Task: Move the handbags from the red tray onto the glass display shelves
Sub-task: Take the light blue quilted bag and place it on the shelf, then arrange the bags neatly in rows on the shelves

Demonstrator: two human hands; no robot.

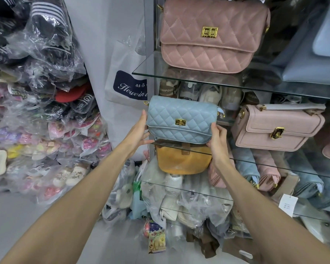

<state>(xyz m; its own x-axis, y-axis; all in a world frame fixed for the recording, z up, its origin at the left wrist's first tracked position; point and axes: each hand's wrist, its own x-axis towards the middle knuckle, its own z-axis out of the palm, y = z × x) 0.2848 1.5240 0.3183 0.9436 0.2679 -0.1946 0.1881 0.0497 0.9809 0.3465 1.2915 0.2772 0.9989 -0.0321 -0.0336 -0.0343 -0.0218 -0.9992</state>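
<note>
Two grips carry one item; the blue handbag (179, 115) is held upright at the front left corner of the middle glass shelf (265, 164), clasp facing the person. The left grip (141, 130) clasps the bag's left end, thumb up the side and fingers reaching under the base; the right grip (218, 139) pinches the lower right corner, thumb on the front panel and fingers behind. Neither grip is released.

Governing relation: the bag's long axis runs left to right, roughly along the shelf's front edge, with one grip at each end, so neither is nearer than the other; the shelf surface lies directly below and behind the base. Whether the base already bears on the glass cannot be told.

Judgement: the placing step is near its end; the remaining move would be a short push rearward and a set-down, then release at both ends.

Clearances: a pale pink handbag (274, 130) stands on the same shelf to the right, apart from the right grip; a mustard bag (181, 161) sits under the glass below. The red tray is not in view.
</note>
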